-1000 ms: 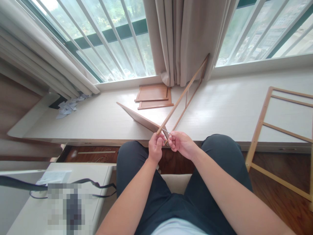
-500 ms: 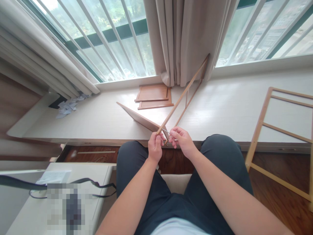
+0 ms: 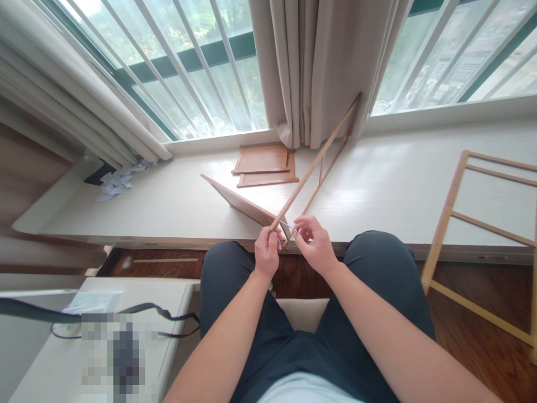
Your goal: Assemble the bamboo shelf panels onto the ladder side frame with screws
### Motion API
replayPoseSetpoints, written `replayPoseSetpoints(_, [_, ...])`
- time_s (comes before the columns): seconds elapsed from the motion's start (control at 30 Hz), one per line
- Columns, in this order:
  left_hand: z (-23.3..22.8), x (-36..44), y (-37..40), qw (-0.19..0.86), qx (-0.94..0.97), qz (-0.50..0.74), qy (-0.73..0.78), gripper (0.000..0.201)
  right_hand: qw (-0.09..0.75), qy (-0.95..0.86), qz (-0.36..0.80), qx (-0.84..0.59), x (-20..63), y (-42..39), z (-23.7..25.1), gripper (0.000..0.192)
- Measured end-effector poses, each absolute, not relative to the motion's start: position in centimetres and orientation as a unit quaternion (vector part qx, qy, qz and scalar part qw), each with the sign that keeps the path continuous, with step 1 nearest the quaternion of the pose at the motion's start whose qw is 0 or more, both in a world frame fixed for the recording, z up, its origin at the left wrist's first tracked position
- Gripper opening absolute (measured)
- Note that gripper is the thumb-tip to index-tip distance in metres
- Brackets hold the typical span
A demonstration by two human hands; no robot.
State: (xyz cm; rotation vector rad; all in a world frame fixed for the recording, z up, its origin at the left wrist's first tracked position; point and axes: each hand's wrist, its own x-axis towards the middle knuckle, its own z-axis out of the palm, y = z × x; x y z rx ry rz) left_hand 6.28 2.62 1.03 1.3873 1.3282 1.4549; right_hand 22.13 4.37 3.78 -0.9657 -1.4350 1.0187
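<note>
My left hand (image 3: 267, 251) is closed around the near end of a light wooden frame (image 3: 314, 166), which slants up and away towards the curtain. A thin wooden board (image 3: 243, 206) stands on edge, meeting the frame beside my fingers. In my right hand (image 3: 314, 243) thumb and fingers pinch a slim metal hex key (image 3: 287, 224). The key's far end reaches the frame bar just above my left fingers; its tip and the fastener are too small to make out. My fingers partly hide the joint.
Two brown wooden panels (image 3: 264, 165) lie stacked on the white window ledge (image 3: 403, 184). Another wooden frame (image 3: 444, 212) leans at the right. Crumpled paper (image 3: 114, 184) lies at the far left. A white table (image 3: 178, 302) with a black strap stands at the lower left.
My right hand has shifted slightly right, and its fingers have turned around the hex key, showing more of the metal. My left hand and the frame stay almost in place.
</note>
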Motion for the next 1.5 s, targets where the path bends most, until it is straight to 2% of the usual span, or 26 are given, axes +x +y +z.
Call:
replayPoseSetpoints(0.23, [1.13,6.3,2.61,0.364,0.533,0.562,0.517,0.033,0.542,-0.624,0.378,-0.417,22.1,4.23,3.92,0.014])
replayPoseSetpoints(0.57, [1.08,6.29,2.62,0.362,0.538,0.564,0.511,0.031,0.536,-0.626,0.372,-0.426,22.25,4.21,4.36,0.005])
replayPoseSetpoints(1.5, [1.11,6.29,2.59,0.363,0.538,0.558,0.517,0.033,0.533,-0.599,0.4,-0.444,22.3,4.03,4.42,0.012])
